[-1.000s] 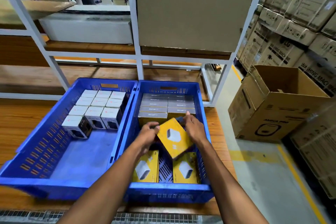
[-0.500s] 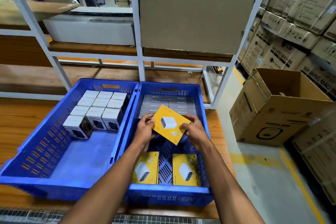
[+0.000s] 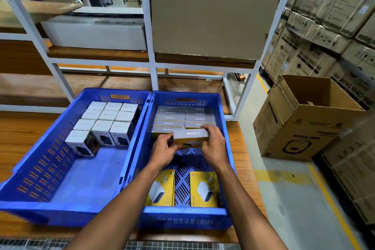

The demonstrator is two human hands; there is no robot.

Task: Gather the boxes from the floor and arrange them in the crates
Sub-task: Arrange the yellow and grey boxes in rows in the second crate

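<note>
Yellow box: light, rigid card, likely easily dented; left hand and right hand pinch its opposite ends.

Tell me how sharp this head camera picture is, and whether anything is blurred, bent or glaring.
Head view: the left hand, right hand and the yellow box they hold look slightly motion-smeared; the white shelf frame bows from wide-angle distortion; the left crate floor shows soft glare; the cartons at right sit dimmer.
</note>
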